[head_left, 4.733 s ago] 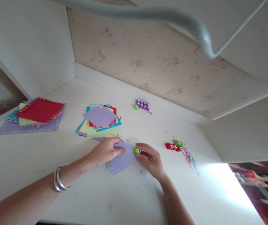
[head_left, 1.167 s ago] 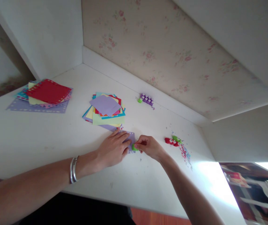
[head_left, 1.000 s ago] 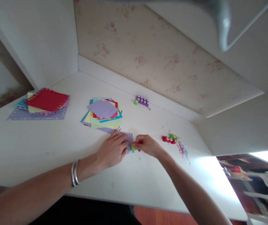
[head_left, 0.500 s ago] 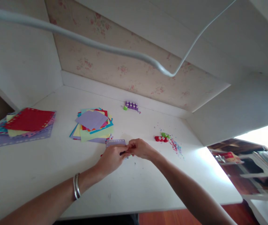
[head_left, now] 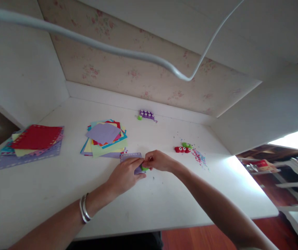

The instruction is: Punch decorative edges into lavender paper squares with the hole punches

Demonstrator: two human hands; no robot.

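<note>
My left hand [head_left: 124, 175] lies over a small purple sheet of paper [head_left: 130, 155], holding it between the straight fingers and the thumb. The sheet has small holes punched along its far edge. Closed around a green craft punch [head_left: 145, 168], my right hand [head_left: 156, 160] meets the sheet's right edge. Much of the punch is hidden by the fingers. Tiny paper bits [head_left: 124, 151] lie by the sheet's far left corner.
Coloured paper sheets [head_left: 103, 133] are piled beyond my left hand. Punched sheets [head_left: 36, 137] form another stack at far left. Purple punches [head_left: 147, 114] stand near the wall. Red punches [head_left: 182, 149] and a green punch [head_left: 187, 144] sit right, beside scattered confetti [head_left: 199, 158].
My left fingers have drawn back from the right fingertips, and the thumb is spread lower. More of the green punch and purple sheet shows now. The camera view has shifted slightly.
</note>
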